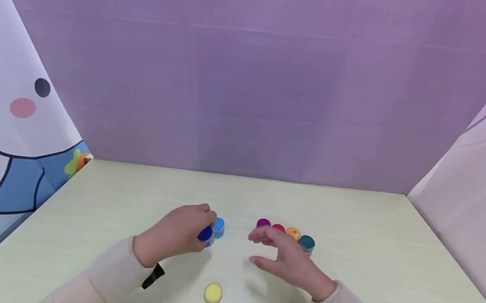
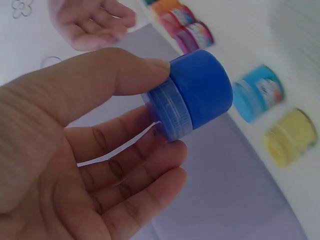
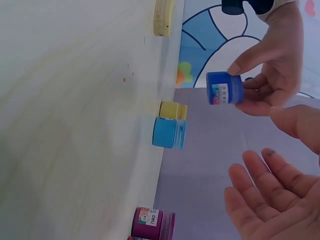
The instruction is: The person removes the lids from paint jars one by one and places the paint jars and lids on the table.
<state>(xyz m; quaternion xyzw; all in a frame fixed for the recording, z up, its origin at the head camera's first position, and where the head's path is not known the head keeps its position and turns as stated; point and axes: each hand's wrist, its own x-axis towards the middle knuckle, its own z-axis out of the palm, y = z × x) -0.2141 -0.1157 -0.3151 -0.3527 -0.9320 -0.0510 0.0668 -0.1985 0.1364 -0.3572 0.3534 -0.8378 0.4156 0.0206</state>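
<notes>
My left hand (image 1: 178, 228) pinches a small blue paint jar (image 2: 202, 90) between thumb and fingers, gripping it at the clear ridged lid. The jar is tilted, and in the right wrist view its label shows on the side. A light blue jar (image 1: 219, 228) stands just beyond that hand, with a yellow jar (image 2: 290, 137) close beside it; the left hand hides the yellow one in the head view. My right hand (image 1: 286, 258) holds nothing, its thumb apart from its bent fingers. It hovers in front of a purple jar (image 3: 147, 223) and its neighbours.
Behind the right hand, a red jar (image 1: 278, 227), an orange jar (image 1: 293, 233) and a dark green jar (image 1: 307, 243) continue the row from the purple one. A round yellow piece (image 1: 213, 293) lies nearer the front of the pale table (image 1: 362, 230). A purple backdrop (image 1: 262, 81) rises behind.
</notes>
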